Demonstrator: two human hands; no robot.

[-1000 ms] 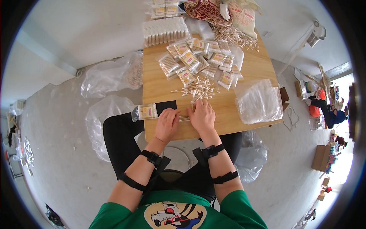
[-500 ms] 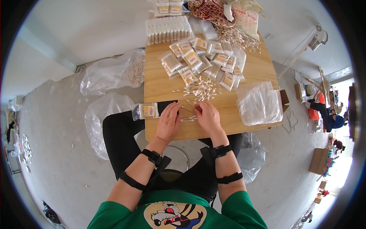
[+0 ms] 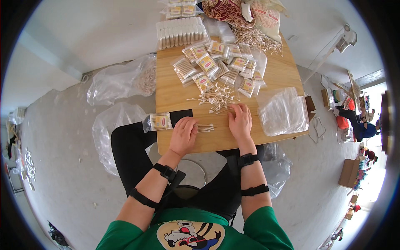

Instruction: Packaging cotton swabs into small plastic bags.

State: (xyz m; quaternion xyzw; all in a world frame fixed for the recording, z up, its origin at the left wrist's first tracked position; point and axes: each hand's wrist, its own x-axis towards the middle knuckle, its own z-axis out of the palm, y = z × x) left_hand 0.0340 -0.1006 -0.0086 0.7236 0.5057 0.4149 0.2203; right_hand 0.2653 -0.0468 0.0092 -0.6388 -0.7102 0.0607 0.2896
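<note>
My left hand [image 3: 183, 135] rests low on the table with its fingers curled over one end of a small row of cotton swabs [image 3: 205, 128]. The swabs' other ends stick out to the right, lying side by side. To the right is my right hand [image 3: 241, 121], with bent fingers and the thumb apart from the index finger. Its fingertips are beside the near right edge of a loose pile of cotton swabs [image 3: 216, 97], and I see nothing held in it. A filled packet of swabs [image 3: 161, 121] lies left of my left hand, by a black patch [image 3: 182, 113].
Beyond the loose pile lie several filled swab packets [image 3: 208, 64]. Stacked packs [image 3: 181, 33] stand at the far left of the wooden table [image 3: 171, 91]. Clear plastic bags [image 3: 283, 111] lie at the right. More swabs [image 3: 258, 39] spill near a cloth sack [image 3: 266, 18].
My right hand has moved right, away from my left hand and to the pile's right edge. The row of swabs shows more fully between the hands. My left hand stays nearly in place.
</note>
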